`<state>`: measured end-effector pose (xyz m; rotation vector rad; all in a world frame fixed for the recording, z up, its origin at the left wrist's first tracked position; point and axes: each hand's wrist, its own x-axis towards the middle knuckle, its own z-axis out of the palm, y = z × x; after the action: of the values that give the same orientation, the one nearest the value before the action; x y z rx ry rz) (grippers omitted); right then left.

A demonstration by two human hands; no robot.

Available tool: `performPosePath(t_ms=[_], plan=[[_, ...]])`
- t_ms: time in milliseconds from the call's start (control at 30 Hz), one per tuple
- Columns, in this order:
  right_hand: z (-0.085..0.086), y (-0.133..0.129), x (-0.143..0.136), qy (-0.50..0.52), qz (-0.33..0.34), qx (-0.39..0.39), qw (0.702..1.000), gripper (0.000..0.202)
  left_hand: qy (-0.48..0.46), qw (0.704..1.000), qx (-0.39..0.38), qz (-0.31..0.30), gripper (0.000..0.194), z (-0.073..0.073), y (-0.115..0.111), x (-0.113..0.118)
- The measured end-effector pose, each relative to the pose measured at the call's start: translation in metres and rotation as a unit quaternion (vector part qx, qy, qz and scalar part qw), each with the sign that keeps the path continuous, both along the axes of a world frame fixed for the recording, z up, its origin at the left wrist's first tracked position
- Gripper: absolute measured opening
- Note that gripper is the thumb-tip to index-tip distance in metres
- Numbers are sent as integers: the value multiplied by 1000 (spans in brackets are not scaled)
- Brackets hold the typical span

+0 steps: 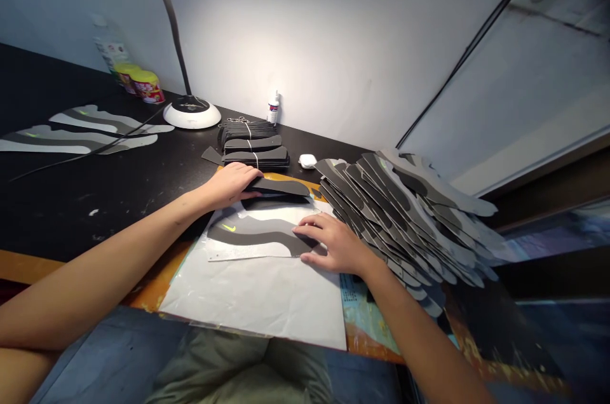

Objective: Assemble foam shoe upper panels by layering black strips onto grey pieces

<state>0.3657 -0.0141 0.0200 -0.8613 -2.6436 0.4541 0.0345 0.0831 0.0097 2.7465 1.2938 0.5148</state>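
Note:
A grey-and-white shoe upper panel (257, 237) with a small yellow-green swoosh lies flat on a white sheet (252, 296). My right hand (333, 242) rests on the panel's right end, fingers spread and slightly bent. Behind the panel, my left hand (233, 185) grips the left end of dark curved strips (281, 187), thumb below and fingers on top. How many strips it holds cannot be made out. Bundles of similar dark strips (255, 153), tied with white bands, lie just beyond my left hand.
A fanned pile of shoe panels (395, 213) covers the right side. Two panels (81, 137) lie at the left under a thin cable. A lamp base (192, 113), a small bottle (273, 108), a white case (307, 161) and red-and-yellow cans (147, 86) stand near the wall.

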Motion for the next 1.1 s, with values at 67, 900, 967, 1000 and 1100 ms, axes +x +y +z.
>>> performPosePath(t_ms=[67, 900, 967, 1000, 1100], plan=[[0, 0, 0, 2, 0, 0, 1000, 43, -6, 1000, 5, 2, 46, 0, 0, -2], [2, 1, 0, -16, -9, -34, 999, 48, -39, 998, 54, 13, 51, -12, -2, -9], [3, 1, 0, -17, -9, -35, 999, 48, -48, 996, 75, 1, 60, -8, -5, -8], [3, 0, 0, -16, -9, -35, 999, 48, -57, 994, 96, -12, 60, -5, -7, -7], [3, 0, 0, -16, -8, -36, 999, 48, -72, 978, 179, -76, 42, 5, -13, -6]])
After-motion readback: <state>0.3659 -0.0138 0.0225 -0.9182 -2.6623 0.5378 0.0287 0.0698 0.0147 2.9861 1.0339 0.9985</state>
